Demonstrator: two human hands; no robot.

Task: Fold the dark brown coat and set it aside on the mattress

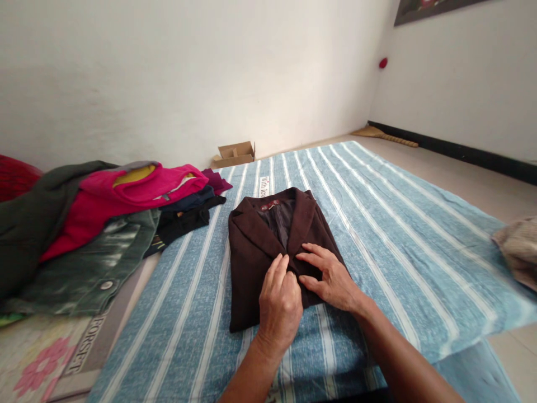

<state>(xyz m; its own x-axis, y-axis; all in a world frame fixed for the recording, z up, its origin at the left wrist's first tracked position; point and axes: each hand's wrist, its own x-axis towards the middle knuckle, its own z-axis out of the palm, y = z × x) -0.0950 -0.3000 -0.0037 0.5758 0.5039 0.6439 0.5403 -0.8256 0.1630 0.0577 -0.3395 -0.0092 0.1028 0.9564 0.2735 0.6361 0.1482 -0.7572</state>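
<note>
A dark brown blazer (251, 268) lies folded into a compact block, collar away from me, on a blue and white striped sheet (377, 240). Its lapels, dark lining and a red label inside the neck show. My left hand (280, 302) is at the lower end of the lapels, its fingers closed together on the front edge of the cloth. Close beside it, my right hand (329, 277) rests with spread fingers on the right half of the blazer. The thumb side of my left hand is partly hidden.
At left lies a heap of clothes with a pink garment (138, 187), a dark green garment (37, 218) and green denim (96, 268). A cardboard box (235, 154) stands by the wall. A beige cloth (520, 249) lies at the right edge, a broom (384, 134) on the floor.
</note>
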